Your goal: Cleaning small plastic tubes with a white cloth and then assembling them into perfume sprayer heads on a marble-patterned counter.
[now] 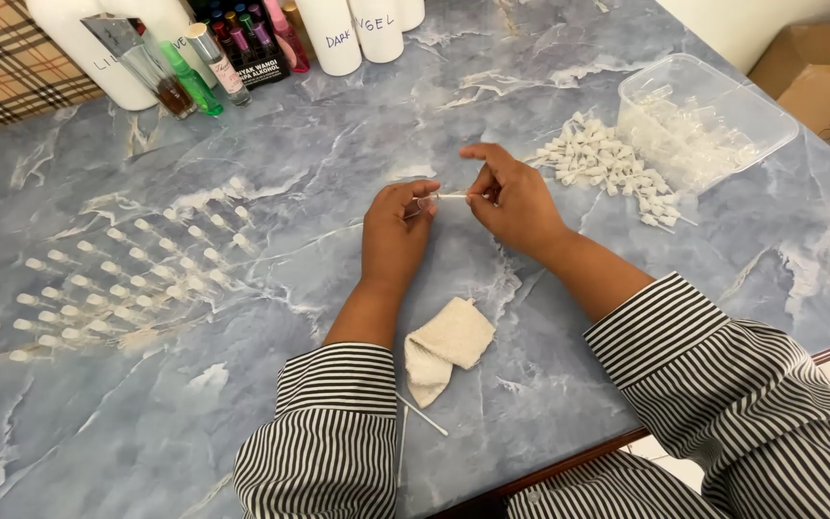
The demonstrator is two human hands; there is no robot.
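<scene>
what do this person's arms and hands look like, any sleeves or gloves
Both arms wear a long-sleeved shirt with fine black and white stripes, the cuffs pushed up so the forearms are bare. The left hand and right hand are bare: no gloves. No rings, watch or bracelet show from this view.

Bare tabletop (pixel 492 125) ahead; vial rows (pixel 127 279) block left, pump heap (pixel 607 163) right.

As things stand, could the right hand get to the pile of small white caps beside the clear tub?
Probably yes. The right hand hovers just left of the pile of white caps, with only bare marble table between them. But its fingers pinch a thin white tube shared with the left hand.
</scene>
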